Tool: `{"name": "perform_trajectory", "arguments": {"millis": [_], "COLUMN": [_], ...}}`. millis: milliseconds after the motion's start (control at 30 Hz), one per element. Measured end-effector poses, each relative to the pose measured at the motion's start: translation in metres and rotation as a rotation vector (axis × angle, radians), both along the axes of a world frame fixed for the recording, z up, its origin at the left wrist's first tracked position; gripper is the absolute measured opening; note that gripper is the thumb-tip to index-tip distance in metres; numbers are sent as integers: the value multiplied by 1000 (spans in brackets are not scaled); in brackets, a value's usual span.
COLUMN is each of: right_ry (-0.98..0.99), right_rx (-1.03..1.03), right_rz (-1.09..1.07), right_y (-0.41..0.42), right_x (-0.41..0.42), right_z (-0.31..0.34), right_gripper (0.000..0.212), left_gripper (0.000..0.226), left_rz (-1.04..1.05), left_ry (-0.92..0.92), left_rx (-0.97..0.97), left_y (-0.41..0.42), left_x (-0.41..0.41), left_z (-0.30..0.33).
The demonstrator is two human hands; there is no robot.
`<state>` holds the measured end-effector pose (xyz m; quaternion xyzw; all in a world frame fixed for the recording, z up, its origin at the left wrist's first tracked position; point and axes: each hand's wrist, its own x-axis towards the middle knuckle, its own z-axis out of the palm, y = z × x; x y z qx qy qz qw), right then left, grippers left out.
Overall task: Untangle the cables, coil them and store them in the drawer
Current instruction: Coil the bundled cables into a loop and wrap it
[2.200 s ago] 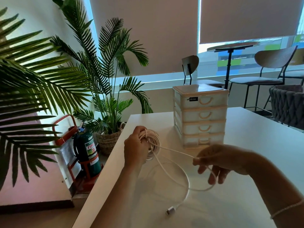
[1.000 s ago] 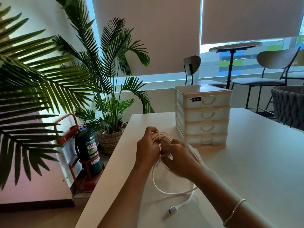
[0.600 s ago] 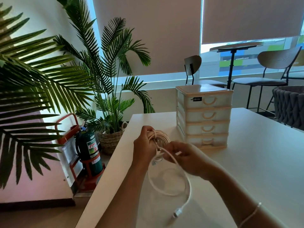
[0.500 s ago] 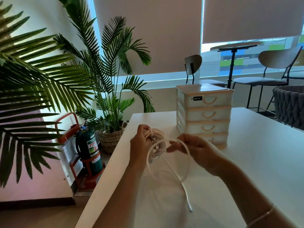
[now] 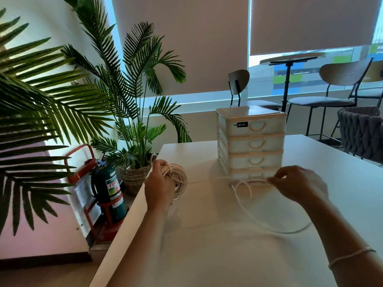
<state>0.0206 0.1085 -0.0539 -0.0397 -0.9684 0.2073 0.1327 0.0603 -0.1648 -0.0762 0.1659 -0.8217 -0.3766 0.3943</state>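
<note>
Above the white table point(image 5: 342, 183), the left hand point(image 5: 158, 188) grips a coil point(image 5: 176, 180) of off-white cable, its fingers curled round the near side of the bundle so that the round loops stand on edge and bulge out to the right of the knuckles. From the coil a single strand of the cable point(image 5: 207, 180) runs rightward, stretched fairly straight, to the right hand point(image 5: 298, 186), which pinches it between thumb and fingertips with the other fingers bent loosely. Just left of that pinch the strand makes a small hanging loop point(image 5: 243, 188), and from there the free tail point(image 5: 269, 224) sweeps down and to the right in a wide curve over the tabletop below the right wrist; it is blurred, and its end cannot be made out. A thin pale bracelet point(image 5: 350, 255) circles the right forearm.

Directly behind the stretched strand, between the two hands and closer to the right one, stands a small plastic drawer unit point(image 5: 250, 141), translucent white with cream trim, four drawers stacked, each with a curved handle; all four look closed and their contents cannot be seen. A small black label sits on the top drawer.

Left of the coil-holding hand, past the table edge, stand palm plants point(image 5: 128, 96), one in a woven basket point(image 5: 135, 177), and a green fire extinguisher point(image 5: 108, 189) in a red stand. Beyond the drawers are chairs point(image 5: 331, 88) and a round high table point(image 5: 290, 59) by the window.
</note>
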Motion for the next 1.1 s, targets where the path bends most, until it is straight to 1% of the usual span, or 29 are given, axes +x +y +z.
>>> {"name": "perform_trajectory", "arguments": {"millis": [67,100,167,200,233,267,300,333,400,467,500,533,567,633,667,733,800,867,933,1000,1033,1100], "right_ry": [0,-11,16,62,111,155,164,131,-54,-248,-294,-287,-251,-128,-61,31,109,182,223,236,232,198], "right_rx": [39,70,141,161,154,109,22,-64,-81,-123,-183,-225,-210,-96,-78,-98,-134,-224,-312,-354,-385,-481], "right_rz": [-198,-260,-311,-293,-228,-115,36,198,461,561,564,543,518,466,458,485,488,473,462,445,431,401], "right_y": [8,9,4,-3,-13,-26,-42,-58,-91,-112,-117,-119,-119,-116,-113,-106,-99,-92,-86,-83,-82,-81], "right_x": [-1,1,4,8,13,18,23,28,39,46,48,50,52,52,53,53,49,42,34,25,22,15], "right_z": [1,1,4,7,12,16,21,22,19,11,8,7,9,16,22,33,40,40,37,33,29,22], "right_gripper": [25,25,26,27,29,33,37,41,55,69,68,61,50,27,22,18,17,16,16,17,18,18], "left_gripper": [28,28,27,25,24,23,23,23,23,22,21,21,21,21,22,21,23,25,27,28,28,25], "left_rz": [-7,-13,-45,-68,-91,-114,-138,-160,-182,-189,-194,-199,-203,-212,-227,-275,-339,-408,-509,-632,-666,-672], "left_ry": [8,4,-12,-19,-22,-24,-21,-18,-12,-15,-13,-9,-3,-10,-29,-77,-88,-91,-135,-187,-202,-206], "left_rx": [15,25,31,22,13,14,23,38,74,94,99,100,94,55,24,-44,-83,-94,-63,36,70,68], "left_y": [2,2,4,6,10,14,19,23,30,31,30,29,27,26,27,32,37,39,41,43,44,45], "left_x": [0,0,-3,-4,-4,-5,-5,-4,-2,-2,-2,-2,-2,-2,-2,-1,-1,0,2,4,5,4], "left_z": [0,0,-2,-2,-2,-1,-1,-1,-1,-2,-2,-3,-3,-3,-3,-4,-4,-2,1,4,4,4]}}
